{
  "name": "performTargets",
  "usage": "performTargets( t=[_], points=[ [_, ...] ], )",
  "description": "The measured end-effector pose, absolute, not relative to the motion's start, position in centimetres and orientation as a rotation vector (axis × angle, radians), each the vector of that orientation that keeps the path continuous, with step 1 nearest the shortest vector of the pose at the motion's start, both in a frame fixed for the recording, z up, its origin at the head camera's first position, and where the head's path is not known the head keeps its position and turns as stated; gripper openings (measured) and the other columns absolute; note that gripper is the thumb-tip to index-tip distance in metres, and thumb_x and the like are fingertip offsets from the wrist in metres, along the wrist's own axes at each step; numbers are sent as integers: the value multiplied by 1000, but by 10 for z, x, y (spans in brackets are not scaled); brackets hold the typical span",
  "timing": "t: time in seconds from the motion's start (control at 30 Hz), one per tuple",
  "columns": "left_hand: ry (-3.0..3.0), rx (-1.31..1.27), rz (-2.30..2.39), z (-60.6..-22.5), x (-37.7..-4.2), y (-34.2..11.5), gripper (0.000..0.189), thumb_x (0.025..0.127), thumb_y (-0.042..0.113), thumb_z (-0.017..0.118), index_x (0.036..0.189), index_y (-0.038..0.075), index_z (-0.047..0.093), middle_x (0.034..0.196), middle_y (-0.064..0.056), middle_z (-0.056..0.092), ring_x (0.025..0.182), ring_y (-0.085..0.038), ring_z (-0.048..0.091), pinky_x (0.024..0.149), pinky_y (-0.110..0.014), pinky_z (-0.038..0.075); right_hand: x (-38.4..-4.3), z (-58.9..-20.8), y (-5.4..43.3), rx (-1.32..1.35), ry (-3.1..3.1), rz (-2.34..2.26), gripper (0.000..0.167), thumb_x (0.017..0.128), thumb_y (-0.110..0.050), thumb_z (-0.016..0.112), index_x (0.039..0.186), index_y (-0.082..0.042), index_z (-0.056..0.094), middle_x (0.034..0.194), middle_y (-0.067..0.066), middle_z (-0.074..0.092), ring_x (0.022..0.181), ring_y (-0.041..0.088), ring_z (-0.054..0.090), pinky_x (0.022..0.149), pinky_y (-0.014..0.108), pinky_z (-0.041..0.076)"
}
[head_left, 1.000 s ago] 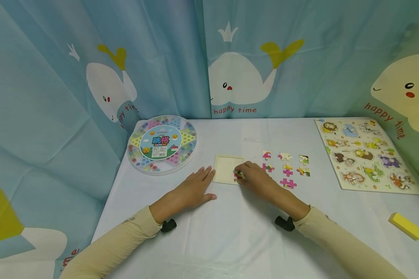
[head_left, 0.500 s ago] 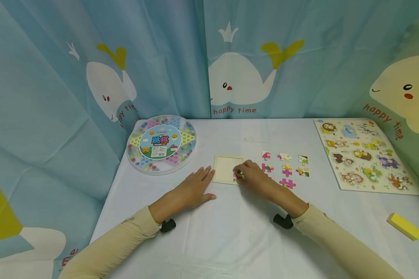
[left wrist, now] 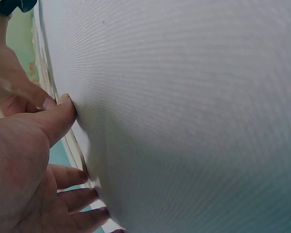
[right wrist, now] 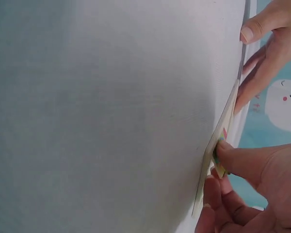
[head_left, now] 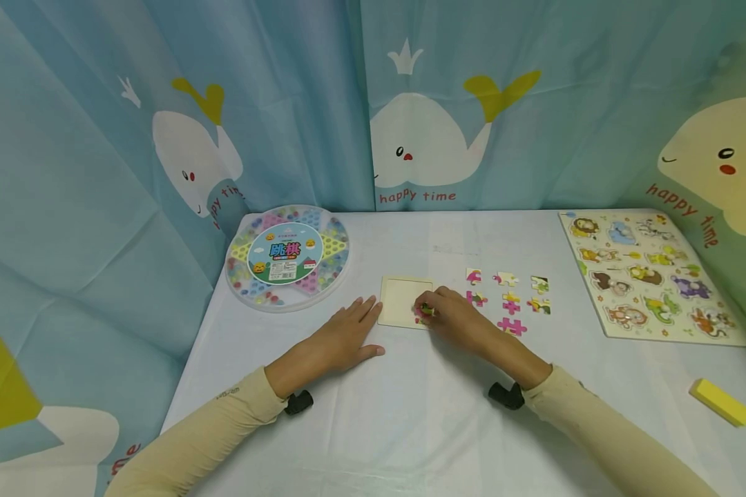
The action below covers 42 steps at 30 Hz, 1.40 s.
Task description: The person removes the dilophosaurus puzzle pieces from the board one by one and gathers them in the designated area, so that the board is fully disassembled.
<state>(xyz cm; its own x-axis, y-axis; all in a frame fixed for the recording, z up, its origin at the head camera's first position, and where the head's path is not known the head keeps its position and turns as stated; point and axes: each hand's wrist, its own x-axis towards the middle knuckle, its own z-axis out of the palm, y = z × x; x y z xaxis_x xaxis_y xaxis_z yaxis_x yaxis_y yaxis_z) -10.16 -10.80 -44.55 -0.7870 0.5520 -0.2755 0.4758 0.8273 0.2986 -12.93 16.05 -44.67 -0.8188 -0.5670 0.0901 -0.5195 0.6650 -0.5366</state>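
Observation:
A small square puzzle tray (head_left: 399, 297) with a pale bare base lies between the hands. My left hand (head_left: 347, 335) rests on the white table, fingers straight and thumb spread, with fingertips right at the tray's left edge. My right hand (head_left: 450, 314) pinches a colourful jigsaw piece (right wrist: 221, 167) between thumb and fingers, over the tray's lower right part. The right wrist view shows that piece tilted at the tray's surface; the fingers partly hide it. Several loose jigsaw pieces (head_left: 512, 326) in pink, yellow and green lie in rows to the right of the tray.
A round Chinese checkers box (head_left: 329, 279) stands at the back left. At the back right lies an animal peg puzzle board (head_left: 649, 304), with a yellow block (head_left: 722, 402) nearer the front. A blue whale-print curtain (head_left: 323, 103) hangs behind the table.
The jigsaw piece under the right fingertips has turned and shifted slightly left over the tray. The right hand has barely moved; the left hand stays at the tray's edge.

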Motion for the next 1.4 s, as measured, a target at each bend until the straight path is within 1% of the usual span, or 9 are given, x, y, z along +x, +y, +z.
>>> performTargets(
  t=[0.13,0.23,0.4,0.5,0.67,0.83,0.97,1.2,1.4],
  points=[
    [2657,773,305,-445,-101,-108,86,107,53,56,169,5,20,176,-14,17,163,-36,17,128,-56,25,-131,-448,164,-955,2777,-907,26,96,7,71,120,-4,69,106,10,70,98,26,66,89,45,58],
    [2659,770,312,-446,-100,-108,86,106,53,57,168,5,22,176,-14,18,162,-36,18,128,-56,26,-132,-447,165,-873,2724,-975,26,99,5,68,122,-3,63,106,9,70,96,24,66,86,43,57],
    [2661,772,316,-445,-100,-108,86,106,53,57,168,5,22,176,-15,18,162,-37,19,127,-56,26,-134,-444,172,-760,2707,-1058,15,100,1,70,112,-5,63,99,5,71,94,20,66,85,39,58],
    [2660,774,323,-445,-100,-108,86,107,52,57,168,4,22,176,-15,18,162,-37,19,127,-56,26,-134,-438,182,-761,2745,-1075,14,98,3,70,108,-5,65,97,6,72,92,20,68,84,39,59],
    [2663,784,319,-445,-100,-108,86,107,52,57,168,3,22,176,-16,19,162,-38,19,127,-56,27,-131,-423,210,-681,2776,-1076,17,99,3,70,112,-6,63,99,9,74,90,22,70,76,34,57],
    [2661,782,322,-445,-100,-108,86,107,52,57,168,3,22,176,-16,18,162,-37,18,127,-56,26,-127,-417,249,-600,2828,-1054,11,101,-6,72,110,-10,67,97,9,76,87,26,72,68,28,54],
    [2656,779,325,-445,-100,-109,86,107,52,57,168,3,21,176,-15,17,162,-37,18,128,-56,26,-122,-415,281,-510,2865,-1025,9,102,-13,71,111,-11,69,95,9,77,83,26,70,62,27,50],
    [2658,788,323,-445,-100,-109,86,107,52,56,168,3,21,176,-16,18,162,-37,18,127,-57,26,-114,-415,328,-381,2886,-919,15,104,-20,69,114,-9,71,101,8,77,88,7,67,66,25,51],
    [2659,788,324,-444,-99,-108,86,107,52,56,168,3,22,176,-16,18,162,-37,18,127,-57,26,-109,-420,351,-412,2791,-941,9,104,-11,68,111,-7,71,103,7,74,87,-2,62,70,24,52]
  ],
)
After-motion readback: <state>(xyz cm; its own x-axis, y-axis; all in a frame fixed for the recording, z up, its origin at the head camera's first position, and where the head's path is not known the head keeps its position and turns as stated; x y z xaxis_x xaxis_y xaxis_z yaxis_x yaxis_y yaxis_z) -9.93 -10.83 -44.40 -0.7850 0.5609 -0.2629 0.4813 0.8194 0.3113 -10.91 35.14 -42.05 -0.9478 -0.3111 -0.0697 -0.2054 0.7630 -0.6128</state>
